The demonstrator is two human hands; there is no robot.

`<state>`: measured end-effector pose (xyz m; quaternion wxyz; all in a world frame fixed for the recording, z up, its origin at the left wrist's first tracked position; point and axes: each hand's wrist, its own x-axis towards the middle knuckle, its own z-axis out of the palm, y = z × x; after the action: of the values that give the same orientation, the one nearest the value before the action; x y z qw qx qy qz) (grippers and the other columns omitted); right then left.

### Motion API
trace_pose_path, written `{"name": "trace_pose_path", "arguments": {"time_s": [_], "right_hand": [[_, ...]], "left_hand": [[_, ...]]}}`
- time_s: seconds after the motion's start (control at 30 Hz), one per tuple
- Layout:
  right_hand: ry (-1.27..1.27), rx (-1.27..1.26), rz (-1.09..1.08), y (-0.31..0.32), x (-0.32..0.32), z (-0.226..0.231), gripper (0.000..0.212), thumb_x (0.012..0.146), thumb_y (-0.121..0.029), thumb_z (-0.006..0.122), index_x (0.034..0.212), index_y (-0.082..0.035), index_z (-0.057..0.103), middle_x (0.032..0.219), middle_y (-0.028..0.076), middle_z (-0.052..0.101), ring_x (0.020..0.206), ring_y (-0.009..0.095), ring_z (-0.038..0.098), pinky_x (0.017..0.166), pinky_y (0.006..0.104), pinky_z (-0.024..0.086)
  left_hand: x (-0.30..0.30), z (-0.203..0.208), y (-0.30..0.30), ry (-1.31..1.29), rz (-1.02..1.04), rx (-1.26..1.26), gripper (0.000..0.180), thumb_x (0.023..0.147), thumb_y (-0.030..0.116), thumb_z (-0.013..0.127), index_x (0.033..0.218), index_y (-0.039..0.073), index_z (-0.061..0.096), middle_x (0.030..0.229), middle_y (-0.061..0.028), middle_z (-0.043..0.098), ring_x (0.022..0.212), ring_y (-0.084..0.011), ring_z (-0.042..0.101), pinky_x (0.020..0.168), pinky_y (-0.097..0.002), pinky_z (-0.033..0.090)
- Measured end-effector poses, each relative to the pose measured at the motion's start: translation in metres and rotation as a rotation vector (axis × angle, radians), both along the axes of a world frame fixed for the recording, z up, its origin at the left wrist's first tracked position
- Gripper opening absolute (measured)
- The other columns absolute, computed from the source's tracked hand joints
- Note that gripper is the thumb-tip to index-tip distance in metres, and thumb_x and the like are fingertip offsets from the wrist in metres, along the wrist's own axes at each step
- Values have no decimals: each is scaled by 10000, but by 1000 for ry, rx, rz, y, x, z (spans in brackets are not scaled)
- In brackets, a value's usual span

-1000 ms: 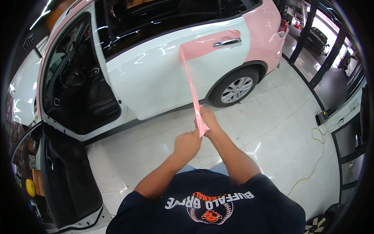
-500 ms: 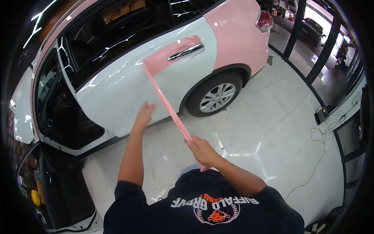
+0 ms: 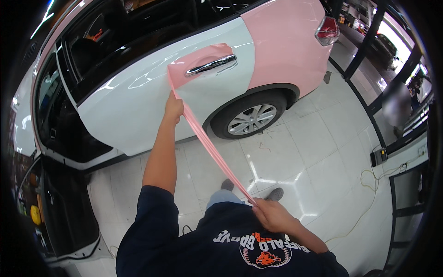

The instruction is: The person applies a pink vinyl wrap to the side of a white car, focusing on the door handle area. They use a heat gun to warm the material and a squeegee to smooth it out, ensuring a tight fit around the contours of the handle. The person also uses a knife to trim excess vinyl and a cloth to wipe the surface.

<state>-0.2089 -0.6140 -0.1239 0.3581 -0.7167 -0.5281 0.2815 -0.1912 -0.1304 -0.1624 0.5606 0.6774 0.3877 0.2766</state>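
A pink vinyl film strip (image 3: 210,147) stretches taut from the rear door of a car down toward my body. My left hand (image 3: 174,109) is closed on it just below where it leaves the door. My right hand (image 3: 273,214) grips the lower end in front of my shirt. Pink film still covers the patch (image 3: 187,60) around the chrome door handle (image 3: 211,65). The rest of the door panel (image 3: 134,111) is white, while the rear quarter panel (image 3: 286,41) is pink.
The rear wheel (image 3: 251,119) stands right of the door. At the left, the front door (image 3: 69,207) hangs open. A yellow cord (image 3: 364,203) runs over the tiled floor (image 3: 304,152) to a small black box (image 3: 379,157). Glass doors line the right side.
My left hand has moved up and taken hold of the film near the door. The right hand has shifted down and right, drawing the strip longer.
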Motion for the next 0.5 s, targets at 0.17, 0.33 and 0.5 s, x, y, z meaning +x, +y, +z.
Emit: {"name": "trace_pose_path", "arguments": {"time_s": [0.17,0.33,0.5], "right_hand": [[-12,-101,56,-53,52,16,292,976,-131,530,1239,-5,522,811,236,648,718,442,630,658,507,508],[-9,-145,73,-108,117,14,300,974,-139,537,1243,-7,531,846,231,656,734,437,630,663,501,514],[-4,-123,162,-144,187,2,297,974,-143,535,1242,-16,536,867,239,657,740,435,631,663,500,515]], "left_hand": [[13,-13,-41,11,27,174,648,854,-5,389,1499,53,362,1284,-218,593,1054,-316,627,860,-389,525],[53,-14,-96,104,91,238,657,855,2,379,1510,45,346,1301,-222,591,1109,-327,610,887,-388,504],[72,-15,-132,15,150,171,642,859,7,382,1500,45,368,1293,-222,597,1102,-340,619,900,-402,500]]}}
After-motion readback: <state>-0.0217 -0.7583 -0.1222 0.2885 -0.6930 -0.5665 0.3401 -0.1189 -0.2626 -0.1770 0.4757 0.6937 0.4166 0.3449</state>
